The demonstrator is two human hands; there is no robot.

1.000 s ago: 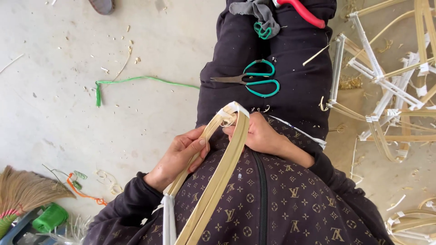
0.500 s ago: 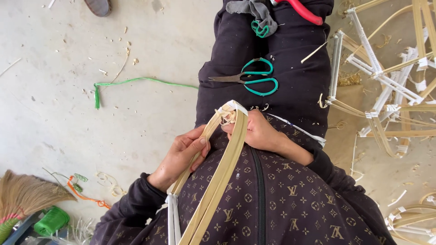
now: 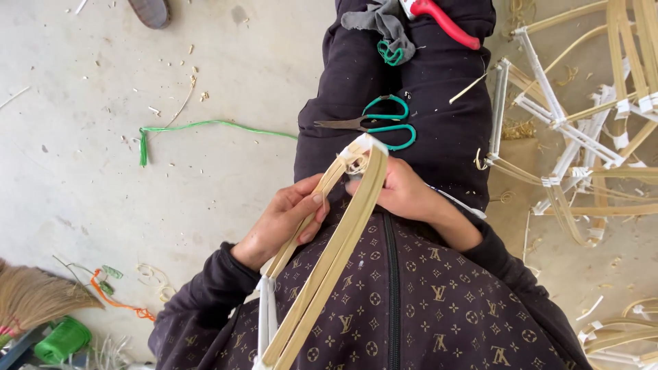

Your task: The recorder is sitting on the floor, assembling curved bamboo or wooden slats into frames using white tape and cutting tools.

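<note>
right now my left hand pinches one bamboo strip between thumb and fingers, while my right hand closes around the taped joint where the strips meet above my lap; teal-handled scissors lie on my dark trousers just beyond, near a taped bamboo frame

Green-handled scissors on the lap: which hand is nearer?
Right. The right hand sits just below the scissors; the left hand is farther, down to their left on the bamboo strips.

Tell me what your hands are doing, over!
Left hand gripping bamboo strips. Right hand pinching their taped joint. Green-handled scissors rest on lap just beyond, not blocking.
</note>
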